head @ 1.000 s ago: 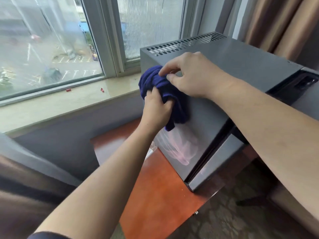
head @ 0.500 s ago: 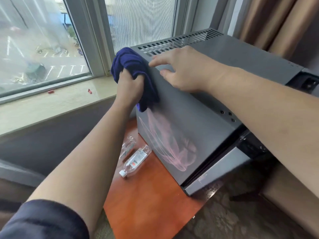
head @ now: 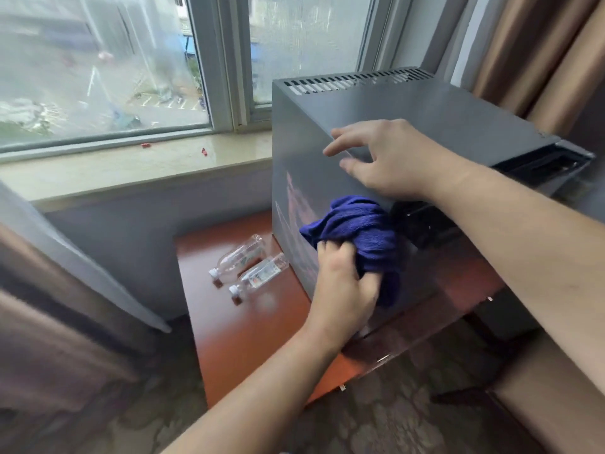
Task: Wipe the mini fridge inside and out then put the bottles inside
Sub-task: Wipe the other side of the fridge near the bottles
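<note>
A grey mini fridge [head: 425,106] stands on a reddish-brown table [head: 248,342] by the window, vent slots along its top rear edge. My left hand [head: 340,290] grips a bunched dark blue cloth [head: 363,231] and presses it against the fridge's left side wall, low and toward the front. My right hand [head: 386,158] rests flat on the fridge's top left edge, fingers spread. Two clear plastic bottles [head: 248,267] with white caps lie on their sides on the table, left of the fridge.
A pale stone window sill [head: 131,168] runs behind the table, with small red bits on it. Brown curtains [head: 540,54] hang at the right and a grey curtain [head: 65,257] at the left. Patterned carpet [head: 409,421] lies below the table.
My left hand has carried the cloth down the fridge's side wall, from the top rear corner to the lower front. My right hand has slid forward along the top edge. The view has shifted.
</note>
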### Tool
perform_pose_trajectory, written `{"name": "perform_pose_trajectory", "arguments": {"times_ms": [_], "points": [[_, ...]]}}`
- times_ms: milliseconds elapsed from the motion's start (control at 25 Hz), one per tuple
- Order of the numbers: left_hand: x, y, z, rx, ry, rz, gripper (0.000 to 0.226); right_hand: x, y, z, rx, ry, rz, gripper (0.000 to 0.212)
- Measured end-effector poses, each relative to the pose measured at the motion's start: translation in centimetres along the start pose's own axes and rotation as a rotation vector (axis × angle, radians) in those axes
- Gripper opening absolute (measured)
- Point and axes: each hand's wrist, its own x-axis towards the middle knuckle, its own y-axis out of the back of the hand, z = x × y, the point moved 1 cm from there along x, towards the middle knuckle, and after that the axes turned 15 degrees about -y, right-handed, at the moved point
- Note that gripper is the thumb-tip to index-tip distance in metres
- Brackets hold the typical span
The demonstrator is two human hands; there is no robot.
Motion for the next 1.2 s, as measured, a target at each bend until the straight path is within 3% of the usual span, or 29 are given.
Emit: {"name": "perform_pose_trajectory", "arguments": {"times_ms": [200, 280, 400, 480, 560, 600, 680, 840, 1000, 1200], "points": [[-2.2, -1.2, 2.4, -0.085, 0.188, 0.012, 0.027, -8.9, -2.2, 1.3, 0.461, 0.015, 0.260, 0.027], [-1.8, -0.8, 2.3, -0.128, 0.311, 0.014, 0.020, -12.5, -3.9, 1.8, 0.576, -0.044, 0.418, 0.023], [-0.9, 0.0, 1.9, -0.069, 0.347, -0.053, 0.019, -16.8, -6.0, 2.9, 0.744, -0.190, 0.604, 0.013], [-0.3, 0.4, 1.3, -0.068, 0.335, -0.058, 0.021, -18.3, -8.0, 3.0, 0.907, -0.408, 0.433, 0.011], [0.7, 1.2, 0.1, -0.083, 0.333, -0.016, 0.017, -18.4, -10.9, 2.0, 1.046, -0.697, 0.042, 0.018], [1.4, 1.9, -0.4, -0.108, 0.317, 0.004, 0.016, -17.8, -12.0, 1.3, 1.106, -0.782, -0.103, 0.024], [3.6, 3.5, -1.7, -0.183, 0.272, 0.000, 0.016, -15.2, -13.2, -0.2, 1.245, -0.820, -0.210, 0.033], [9.0, 7.4, -6.5, -0.312, 0.283, -0.076, 0.017, -8.3, -13.6, -4.6, 1.422, -0.796, -0.166, 0.031], [15.4, 11.0, -11.5, -0.347, 0.206, -0.124, 0.018, -0.6, -13.2, -7.6, 1.644, -0.736, 0.093, 0.026], [23.3, 13.4, -10.8, -0.371, 0.006, -0.147, 0.020, 5.8, -8.9, -9.7, 1.737, -0.631, 0.340, 0.019]]}}
